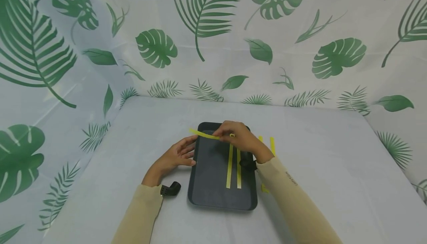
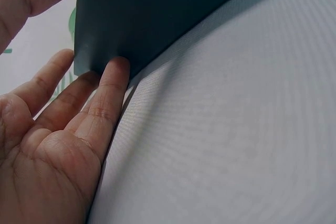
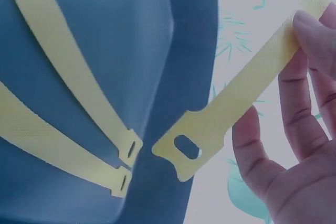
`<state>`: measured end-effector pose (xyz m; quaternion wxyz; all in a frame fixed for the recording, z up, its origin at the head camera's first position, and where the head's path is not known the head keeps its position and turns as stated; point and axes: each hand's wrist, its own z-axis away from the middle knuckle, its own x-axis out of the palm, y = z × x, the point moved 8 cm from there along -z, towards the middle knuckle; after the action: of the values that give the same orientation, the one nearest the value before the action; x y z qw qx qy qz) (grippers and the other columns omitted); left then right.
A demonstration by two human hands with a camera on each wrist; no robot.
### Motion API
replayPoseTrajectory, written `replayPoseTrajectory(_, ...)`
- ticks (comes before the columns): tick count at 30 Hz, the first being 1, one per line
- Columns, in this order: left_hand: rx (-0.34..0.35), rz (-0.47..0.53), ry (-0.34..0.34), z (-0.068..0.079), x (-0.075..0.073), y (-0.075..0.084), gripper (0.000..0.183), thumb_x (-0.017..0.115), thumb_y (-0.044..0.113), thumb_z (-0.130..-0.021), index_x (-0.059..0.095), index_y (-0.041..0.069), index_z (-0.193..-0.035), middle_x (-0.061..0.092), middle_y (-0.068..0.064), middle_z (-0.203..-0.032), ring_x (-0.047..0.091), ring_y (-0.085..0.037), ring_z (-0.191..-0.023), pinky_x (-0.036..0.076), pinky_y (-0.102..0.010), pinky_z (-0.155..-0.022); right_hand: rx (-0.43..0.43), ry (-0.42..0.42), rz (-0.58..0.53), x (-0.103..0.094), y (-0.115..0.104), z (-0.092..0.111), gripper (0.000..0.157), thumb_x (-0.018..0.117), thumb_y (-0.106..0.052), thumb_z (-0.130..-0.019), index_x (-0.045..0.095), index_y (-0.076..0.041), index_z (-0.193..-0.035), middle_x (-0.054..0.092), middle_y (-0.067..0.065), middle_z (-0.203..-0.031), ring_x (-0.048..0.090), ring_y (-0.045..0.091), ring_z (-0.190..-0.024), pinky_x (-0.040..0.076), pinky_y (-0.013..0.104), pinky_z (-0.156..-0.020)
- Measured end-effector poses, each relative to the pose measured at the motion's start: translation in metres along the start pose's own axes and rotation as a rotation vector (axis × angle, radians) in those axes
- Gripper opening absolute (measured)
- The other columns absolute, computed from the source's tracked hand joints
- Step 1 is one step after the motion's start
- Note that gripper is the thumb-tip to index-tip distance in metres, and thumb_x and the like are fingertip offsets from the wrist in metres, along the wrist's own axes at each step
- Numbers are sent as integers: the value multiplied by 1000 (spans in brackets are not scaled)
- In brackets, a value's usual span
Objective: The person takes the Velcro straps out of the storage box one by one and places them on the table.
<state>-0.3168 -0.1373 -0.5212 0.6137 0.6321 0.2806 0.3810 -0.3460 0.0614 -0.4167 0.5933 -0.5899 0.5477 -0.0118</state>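
Note:
My right hand (image 1: 238,136) pinches a yellow hook-and-loop cable tie (image 1: 204,134) between thumb and fingers, over the far end of a dark tray (image 1: 210,177). In the right wrist view, the slotted head of that tie (image 3: 210,124) hangs beside the tray wall. Two more yellow ties, one on the left (image 1: 229,168) and one on the right (image 1: 239,173), lie side by side lengthwise in the tray. At the tray's left side is my left hand (image 1: 175,157); its extended fingers (image 2: 107,93) touch the outer wall.
Right of the tray, more yellow ties (image 1: 272,145) lie on the white tabletop (image 1: 320,170), partly hidden by my right forearm. A black wrist camera (image 1: 171,189) sits on the left wrist. Leaf-printed cloth (image 1: 213,66) rises behind the table.

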Motion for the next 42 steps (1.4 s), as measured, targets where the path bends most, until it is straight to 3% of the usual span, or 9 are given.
replayPoseTrajectory(6,-1,1,7,-1,0,0,102,82,-8,-87,24,-1,-170,26,-24,-175,29,-42,-161,45,-31,-121,34,36,-41,-4,0,6,20,74,7,-98,78,3,-117,71,12,-107,72,29,-98,64,43,-90)
replayPoseTrajectory(12,-10,-9,9,-1,0,1,103,84,-4,-86,25,0,-170,25,-22,-176,29,-41,-161,44,-31,-122,132,78,-74,-10,0,15,12,74,3,-100,77,1,-112,73,11,-106,72,24,-95,62,35,-81)
replayPoseTrajectory(19,1,-14,3,-1,-1,1,102,83,-5,-87,24,0,-171,24,-22,-177,28,-42,-161,43,-32,-122,204,79,-146,-14,4,25,8,71,4,-102,73,5,-109,72,12,-102,71,27,-89,65,41,-71)
replayPoseTrajectory(24,8,-1,-6,-1,-1,0,102,83,-6,-87,24,-1,-170,24,-22,-177,28,-42,-161,45,-31,-121,270,69,-273,-13,12,34,17,66,7,-102,65,9,-118,67,13,-100,69,25,-79,66,45,-69)
replayPoseTrajectory(28,16,12,-16,-1,1,0,103,84,-5,-87,23,-2,-170,24,-24,-176,28,-44,-161,46,-30,-120,353,72,-349,-12,18,45,27,63,6,-103,58,10,-129,63,12,-103,68,21,-82,67,44,-72)
replayPoseTrajectory(42,15,14,-16,0,1,1,104,84,-6,-86,23,-2,-170,24,-24,-176,28,-44,-161,47,-29,-119,534,131,-430,-17,35,82,32,62,-4,-107,51,11,-133,61,7,-91,61,18,-84,65,31,-74)
